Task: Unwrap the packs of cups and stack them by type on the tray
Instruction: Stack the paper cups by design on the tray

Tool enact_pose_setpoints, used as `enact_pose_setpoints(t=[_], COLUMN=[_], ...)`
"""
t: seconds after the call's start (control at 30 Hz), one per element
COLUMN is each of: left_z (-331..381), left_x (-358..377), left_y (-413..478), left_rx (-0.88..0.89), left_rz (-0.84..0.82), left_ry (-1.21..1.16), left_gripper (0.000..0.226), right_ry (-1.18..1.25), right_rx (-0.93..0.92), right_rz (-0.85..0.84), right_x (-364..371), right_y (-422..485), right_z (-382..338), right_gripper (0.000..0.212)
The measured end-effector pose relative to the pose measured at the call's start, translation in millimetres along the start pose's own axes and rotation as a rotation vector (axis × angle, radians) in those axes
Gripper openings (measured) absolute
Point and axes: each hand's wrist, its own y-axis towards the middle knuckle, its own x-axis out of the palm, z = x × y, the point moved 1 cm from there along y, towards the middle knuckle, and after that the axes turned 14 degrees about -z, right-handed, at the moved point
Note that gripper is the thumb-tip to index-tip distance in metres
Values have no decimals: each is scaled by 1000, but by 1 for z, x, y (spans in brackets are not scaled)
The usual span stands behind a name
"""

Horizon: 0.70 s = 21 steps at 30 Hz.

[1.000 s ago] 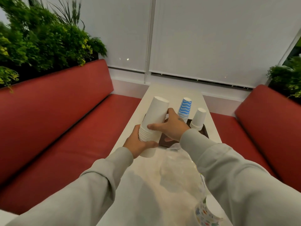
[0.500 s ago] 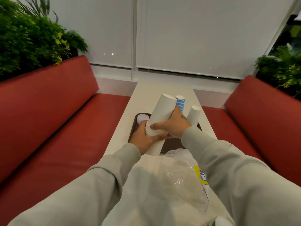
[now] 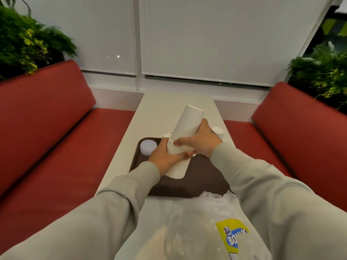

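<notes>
A tall stack of plain white paper cups (image 3: 185, 128), upside down and tilted to the right, hangs over the dark brown tray (image 3: 197, 182). My left hand (image 3: 165, 156) grips the stack's lower part from the left. My right hand (image 3: 201, 142) grips its middle from the right. On the tray's far left stands a short white cup stack (image 3: 148, 147). The top of another white stack (image 3: 218, 131) shows behind my right hand. A cup top (image 3: 166, 135) peeks out behind the held stack.
The tray lies on a narrow white table (image 3: 169, 106) between two red benches (image 3: 56, 147) (image 3: 300, 137). An empty clear plastic wrapper (image 3: 206, 222) with a yellow and blue label lies on the table in front of the tray. Green plants stand behind both backrests.
Both hands have carried the white cup stack forward and down over the tray. The view has shifted, so the wrapper now lies near the bottom edge and the blue striped stack is hidden.
</notes>
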Motion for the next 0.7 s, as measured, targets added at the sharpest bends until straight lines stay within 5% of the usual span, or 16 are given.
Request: enact_pose_setpoints(t=[0.13,0.37,0.7], left_z=[-8,-23,-30], left_x=[1,6,5], left_y=[27,35,37], left_rx=[-21,-35,-86], left_rz=[24,-15,-4], left_ry=[13,-7,19], left_gripper=[85,70,77], right_ry=[-5,66,283], right_rx=[1,15,-29], right_rz=[11,-45,-57], right_x=[-13,-20,-44], right_y=[17,29,27], right_z=[6,22,22], right_gripper=[89,95,86])
